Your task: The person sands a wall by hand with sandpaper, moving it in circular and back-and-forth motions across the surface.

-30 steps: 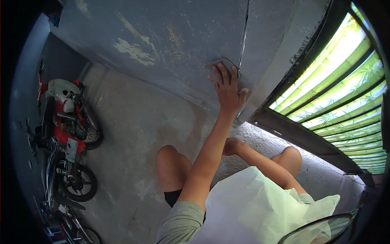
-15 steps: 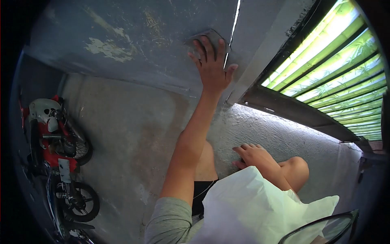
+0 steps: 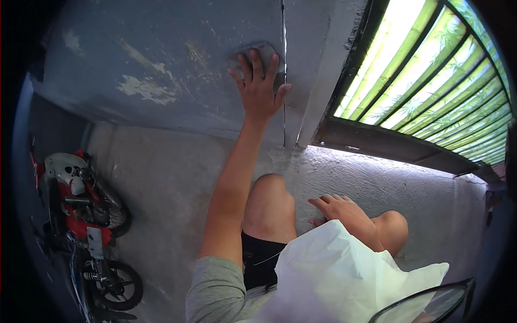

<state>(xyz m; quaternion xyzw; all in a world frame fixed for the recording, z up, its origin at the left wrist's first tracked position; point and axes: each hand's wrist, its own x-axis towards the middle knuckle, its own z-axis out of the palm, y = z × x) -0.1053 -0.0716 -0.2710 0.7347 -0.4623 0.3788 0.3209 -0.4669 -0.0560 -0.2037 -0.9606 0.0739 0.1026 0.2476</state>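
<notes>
**Flat palm on a grey sheet against the painted wall**

The grey sheet [image 3: 266, 47] lies flat on the blue-grey wall [image 3: 161, 59], just left of a vertical seam [image 3: 284, 64] in the surface. It looks like an abrasive sheet, though its texture is too blurred to be sure. Only its upper edge and corners show.

The left hand [image 3: 258, 89] covers the rest of it. The arm is stretched full length, the fingers [image 3: 253, 62] are spread and straight, and the thumb points out toward the seam. The palm presses the sheet against the wall; nothing is pinched or curled around.

The right hand [image 3: 339, 209] is well apart from the sheet, low down between the bare knees. Its fingers are loosely extended and it holds nothing. The fingertips rest on or just above the rough plastered ledge [image 3: 377, 177].

A white bag-like bundle [image 3: 334, 269] sits in the lap just below the right hand. What is in it cannot be told.

Pale patches of flaked paint [image 3: 145, 89] mark the wall left of the sheet. To the right, a dark-framed window [image 3: 388, 142] shows green bamboo slats [image 3: 431, 75]. On the concrete floor [image 3: 172, 177] at far left stands a red motorbike [image 3: 86, 220], with a white helmet [image 3: 62, 167] on it.
</notes>
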